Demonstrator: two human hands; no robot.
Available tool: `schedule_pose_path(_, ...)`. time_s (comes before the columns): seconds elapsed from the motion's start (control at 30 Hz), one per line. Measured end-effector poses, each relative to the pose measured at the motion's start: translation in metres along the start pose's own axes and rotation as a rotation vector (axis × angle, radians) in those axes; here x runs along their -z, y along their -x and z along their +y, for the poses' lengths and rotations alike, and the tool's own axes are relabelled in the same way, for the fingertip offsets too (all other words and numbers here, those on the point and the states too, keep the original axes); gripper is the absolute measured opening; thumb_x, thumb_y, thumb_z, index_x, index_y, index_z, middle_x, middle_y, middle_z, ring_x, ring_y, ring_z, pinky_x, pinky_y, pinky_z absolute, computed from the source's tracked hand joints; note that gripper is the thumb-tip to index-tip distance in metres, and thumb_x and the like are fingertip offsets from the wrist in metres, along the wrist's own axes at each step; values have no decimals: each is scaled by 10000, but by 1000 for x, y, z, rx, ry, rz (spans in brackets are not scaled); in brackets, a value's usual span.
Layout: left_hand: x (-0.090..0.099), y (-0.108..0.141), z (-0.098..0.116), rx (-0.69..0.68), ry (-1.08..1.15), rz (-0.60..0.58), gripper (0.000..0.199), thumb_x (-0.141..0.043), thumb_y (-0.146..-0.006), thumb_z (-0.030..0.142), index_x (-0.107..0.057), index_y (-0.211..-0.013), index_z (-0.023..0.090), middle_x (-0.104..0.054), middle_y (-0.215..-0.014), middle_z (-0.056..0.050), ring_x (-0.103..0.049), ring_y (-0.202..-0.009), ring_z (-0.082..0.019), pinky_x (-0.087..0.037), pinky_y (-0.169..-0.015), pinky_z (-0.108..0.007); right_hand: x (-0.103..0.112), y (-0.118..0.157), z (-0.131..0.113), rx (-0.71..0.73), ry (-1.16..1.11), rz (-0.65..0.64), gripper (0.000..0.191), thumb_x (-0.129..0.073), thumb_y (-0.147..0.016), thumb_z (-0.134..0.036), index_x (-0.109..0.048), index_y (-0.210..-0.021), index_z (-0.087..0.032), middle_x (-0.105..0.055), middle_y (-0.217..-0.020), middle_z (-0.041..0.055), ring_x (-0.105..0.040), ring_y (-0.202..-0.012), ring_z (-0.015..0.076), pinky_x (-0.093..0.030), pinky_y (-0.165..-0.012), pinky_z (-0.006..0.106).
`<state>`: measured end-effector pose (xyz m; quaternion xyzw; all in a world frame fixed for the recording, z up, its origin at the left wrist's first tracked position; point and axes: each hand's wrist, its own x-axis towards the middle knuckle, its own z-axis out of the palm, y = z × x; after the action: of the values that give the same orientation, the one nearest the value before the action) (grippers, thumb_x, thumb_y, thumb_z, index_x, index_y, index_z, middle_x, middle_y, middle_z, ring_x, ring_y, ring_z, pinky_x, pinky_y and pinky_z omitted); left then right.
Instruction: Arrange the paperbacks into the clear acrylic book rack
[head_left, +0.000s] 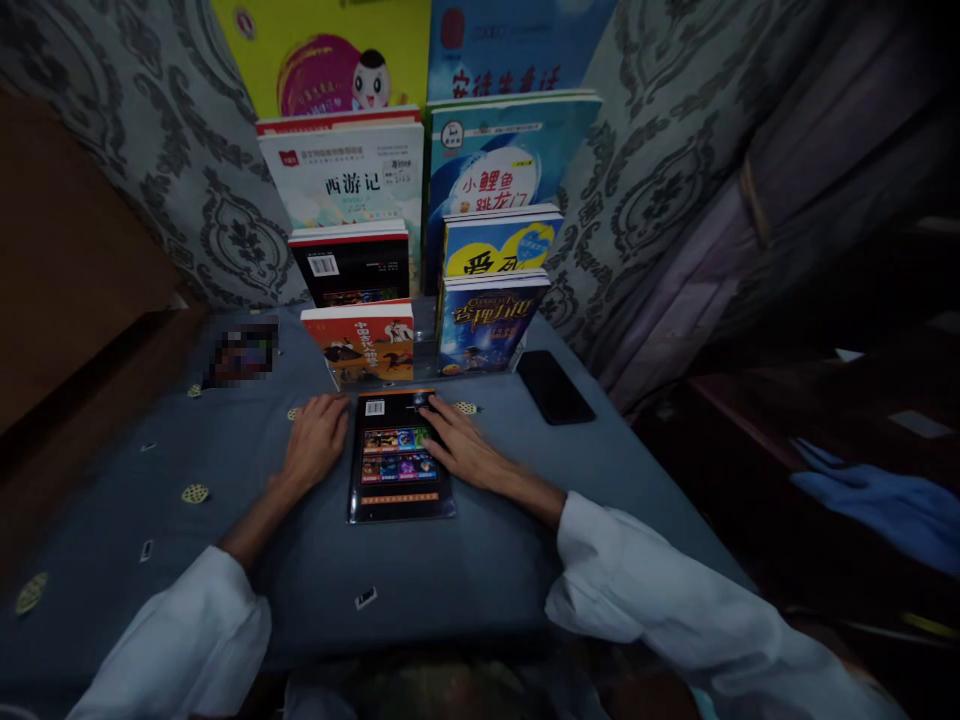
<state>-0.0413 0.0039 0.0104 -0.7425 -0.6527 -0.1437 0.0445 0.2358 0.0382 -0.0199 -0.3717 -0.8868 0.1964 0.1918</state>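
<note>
A black book (400, 465) with small colourful pictures and a barcode lies flat on the cloth, its orange strip at the near end. My right hand (466, 445) rests over its right side, fingers stretched out and spread on the cover. Just left of the book, my left hand (315, 437) lies palm down on the cloth with its fingers extended; it grips nothing. Beyond the book stands a tiered clear rack (425, 352) holding upright books, with an orange-red book (367, 345) front left and a blue book (489, 325) front right.
A black phone (555, 387) lies right of the rack on the dark cloth-covered table (292, 580). A pixelated dark item (241, 355) is at the back left. Patterned wall covering (232, 225) rises behind; a tied curtain (694, 250) hangs at the right, and blue fabric (885, 505) lies beyond the edge.
</note>
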Motion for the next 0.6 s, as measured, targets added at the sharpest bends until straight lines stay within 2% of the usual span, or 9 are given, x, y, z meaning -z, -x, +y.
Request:
schedule_pose_path(0.1, -7, -7, 12, -95, 81, -12, 358, -367, -1001, 262, -629, -1228, 172, -637, -1295, -111, -555, -1198, -260, -439, -1013, -415, 0, 0, 0, -6, 4, 3, 549, -421, -1016, -416, -419, -1487, -134, -338, -1595, 210, -289, -1504, 308, -284, -1211, 558)
schedule_pose_path(0.27, -17, -10, 15, -146, 56, 3, 345, -397, -988, 253, -660, -1188, 154, -663, -1257, -136, -601, -1148, -291, -478, -980, -467, -3, 1, 2, -5, -31, 42, 550, -447, -1005, -398, -417, -1489, -139, -347, -1590, 205, -310, -1494, 300, -291, -1212, 535)
schedule_pose_path(0.43, -19, -15, 20, -218, 39, 18, 323, -438, -974, 237, -662, -1195, 168, -670, -1249, -124, -613, -1142, -290, -491, -992, -472, -8, 0, 11, 6, -146, 112, 633, -456, -988, -349, -257, -1567, -193, -289, -1624, 171, -289, -1502, 294, -309, -1201, 549)
schedule_pose_path(0.6, -26, -29, 34, -275, 63, -14, 347, -438, -975, 232, -647, -1237, 143, -665, -1251, -136, -623, -1124, -280, -493, -1016, -463, -14, -4, 23, 41, -325, 193, 713, -465, -959, -299, -156, -1588, -166, -323, -1605, 170, -314, -1492, 281, -311, -1208, 544)
